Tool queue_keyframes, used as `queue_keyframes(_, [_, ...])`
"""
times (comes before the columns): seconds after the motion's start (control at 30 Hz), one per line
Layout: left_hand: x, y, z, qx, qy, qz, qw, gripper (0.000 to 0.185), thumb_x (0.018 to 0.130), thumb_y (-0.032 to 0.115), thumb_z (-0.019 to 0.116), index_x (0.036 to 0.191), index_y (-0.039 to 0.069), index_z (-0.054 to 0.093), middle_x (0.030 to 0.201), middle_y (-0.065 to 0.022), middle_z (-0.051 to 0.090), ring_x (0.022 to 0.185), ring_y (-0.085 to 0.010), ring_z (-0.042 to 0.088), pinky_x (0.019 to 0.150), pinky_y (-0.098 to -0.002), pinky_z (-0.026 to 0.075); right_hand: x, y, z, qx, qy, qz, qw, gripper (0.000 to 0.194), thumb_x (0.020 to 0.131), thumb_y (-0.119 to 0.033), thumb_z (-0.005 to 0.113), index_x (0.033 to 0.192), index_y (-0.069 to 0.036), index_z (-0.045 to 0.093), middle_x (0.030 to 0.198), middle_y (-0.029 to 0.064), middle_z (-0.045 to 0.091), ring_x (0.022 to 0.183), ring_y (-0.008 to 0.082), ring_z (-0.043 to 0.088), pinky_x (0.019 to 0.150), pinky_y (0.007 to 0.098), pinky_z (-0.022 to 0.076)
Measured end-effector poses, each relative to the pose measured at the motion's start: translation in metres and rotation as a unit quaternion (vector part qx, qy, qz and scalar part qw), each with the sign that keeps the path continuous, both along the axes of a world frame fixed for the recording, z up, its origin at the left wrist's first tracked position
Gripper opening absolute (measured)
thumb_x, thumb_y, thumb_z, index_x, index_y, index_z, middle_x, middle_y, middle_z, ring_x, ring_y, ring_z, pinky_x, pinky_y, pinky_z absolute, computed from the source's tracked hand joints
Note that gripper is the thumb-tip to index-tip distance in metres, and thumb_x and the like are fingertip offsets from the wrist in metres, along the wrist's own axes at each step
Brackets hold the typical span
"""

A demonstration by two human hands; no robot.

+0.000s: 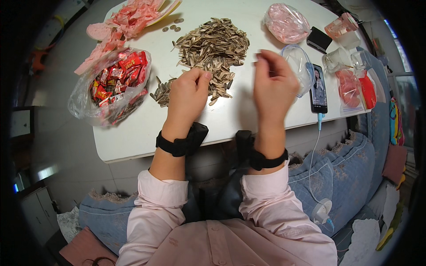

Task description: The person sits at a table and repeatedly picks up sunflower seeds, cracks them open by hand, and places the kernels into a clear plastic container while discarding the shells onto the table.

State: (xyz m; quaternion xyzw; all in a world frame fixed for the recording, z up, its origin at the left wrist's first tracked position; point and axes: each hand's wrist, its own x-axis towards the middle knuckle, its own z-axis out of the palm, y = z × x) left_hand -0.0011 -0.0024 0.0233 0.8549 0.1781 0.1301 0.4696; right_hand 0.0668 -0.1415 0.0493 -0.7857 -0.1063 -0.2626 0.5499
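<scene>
A large heap of striped sunflower seeds (216, 43) lies on the white table before me. My left hand (189, 89) is curled at the heap's near edge, thumb against the bent fingers; whatever it may hold is hidden. Left of it is a smaller pile of seeds (162, 93), partly covered by the hand. My right hand (276, 78) is blurred and raised right of the heap, its fingers bent towards the thumb. I cannot make out anything between them. Just beyond its outer side lies a clear plastic zip bag (301, 71).
A bag of red-wrapped sweets (121, 76) sits at left, below pink netting (133, 20) and several coins (173, 27). At right are a pink bundle in plastic (288, 23), a black box (319, 40), a cabled phone (319, 88), glass cups (336, 60) and a red packet (367, 89).
</scene>
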Motion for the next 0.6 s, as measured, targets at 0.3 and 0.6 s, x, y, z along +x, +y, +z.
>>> queue_keyframes(0.3, [0.004,0.0,-0.014,0.003,-0.051,-0.029,0.998,0.02,0.083,0.013,0.061,0.097,0.001,0.067,0.09,-0.0181,0.065,0.082,-0.0311,0.063,0.075,-0.0351,0.05,0.016,-0.054,0.01,-0.028,0.031,-0.128,0.991,0.02,0.082,0.001,0.055,0.096,0.002,0.068,0.081,0.015,0.069,0.073,0.02,0.069,0.066,0.0284,0.0535])
queue_keyframes(0.6, [-0.022,0.054,0.006,0.071,0.033,0.032,0.996,0.021,0.084,0.013,0.062,0.101,0.002,0.068,0.076,-0.0068,0.067,0.065,-0.0105,0.057,0.062,-0.0247,0.046,0.014,-0.044,0.015,-0.021,-0.009,-0.087,0.996,0.016,0.083,0.0,0.057,0.094,0.003,0.068,0.085,0.0134,0.069,0.077,0.0187,0.068,0.07,0.0274,0.0523])
